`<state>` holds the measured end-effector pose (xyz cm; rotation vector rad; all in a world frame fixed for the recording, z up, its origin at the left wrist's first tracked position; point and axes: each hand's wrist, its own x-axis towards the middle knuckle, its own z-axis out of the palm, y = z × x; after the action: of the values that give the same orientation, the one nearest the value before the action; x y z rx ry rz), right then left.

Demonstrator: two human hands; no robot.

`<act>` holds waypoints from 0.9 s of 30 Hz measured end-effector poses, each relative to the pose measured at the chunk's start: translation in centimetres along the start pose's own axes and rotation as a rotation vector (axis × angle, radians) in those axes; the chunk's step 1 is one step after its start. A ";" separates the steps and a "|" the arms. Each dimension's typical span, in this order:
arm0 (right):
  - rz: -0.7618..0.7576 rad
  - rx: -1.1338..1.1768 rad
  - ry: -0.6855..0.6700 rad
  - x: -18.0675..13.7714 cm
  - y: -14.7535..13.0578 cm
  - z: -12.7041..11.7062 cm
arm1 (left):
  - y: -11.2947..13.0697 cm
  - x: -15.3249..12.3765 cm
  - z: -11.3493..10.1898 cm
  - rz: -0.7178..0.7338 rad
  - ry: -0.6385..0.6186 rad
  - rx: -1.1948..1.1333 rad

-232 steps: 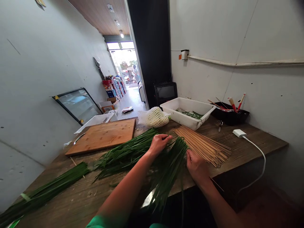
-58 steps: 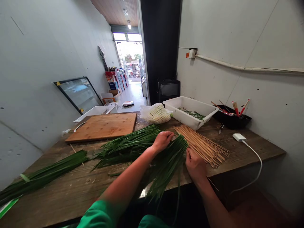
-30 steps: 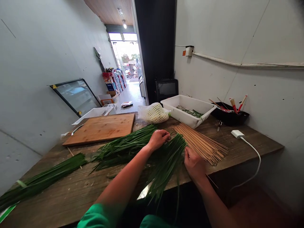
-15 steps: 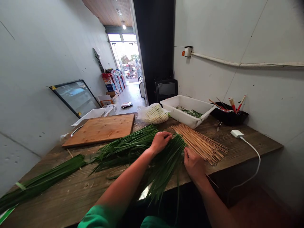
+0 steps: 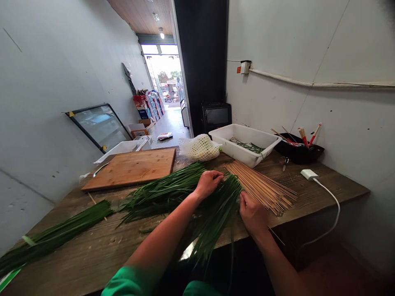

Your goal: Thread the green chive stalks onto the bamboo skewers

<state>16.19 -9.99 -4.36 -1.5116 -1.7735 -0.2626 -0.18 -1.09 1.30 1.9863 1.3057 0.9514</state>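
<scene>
A bunch of long green chive leaves lies across the front edge of the wooden table, its tips hanging over. My left hand rests on the far end of this bunch with its fingers curled around some leaves. My right hand is closed at the bunch's right side, pinching leaves next to a pile of bamboo skewers. A second heap of chives lies just left of my left hand, and a third bundle lies far left.
A wooden cutting board sits at the back left, a white net bag and a white tub with a few leaves behind the skewers. A black tray of chopsticks and a white charger with cable are at the right.
Both hands stay on the same chive bunch; the left fingers have shifted slightly on the far end. Mostly the camera view has swayed a little.
</scene>
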 end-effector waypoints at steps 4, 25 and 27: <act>-0.006 -0.004 -0.012 0.1 -0.1 -0.1 | 0.0 0.0 0.0 0.036 0.008 0.027; 0.012 0.006 -0.028 0.0 0.0 -0.2 | 0.1 -0.1 -0.1 0.067 0.009 0.046; -0.005 0.002 -0.016 0.0 0.0 -0.2 | 0.1 -0.1 -0.1 0.068 0.007 0.054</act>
<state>16.25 -10.08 -4.22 -1.5118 -1.7901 -0.2514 -0.26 -1.23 1.45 2.0819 1.2870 0.9653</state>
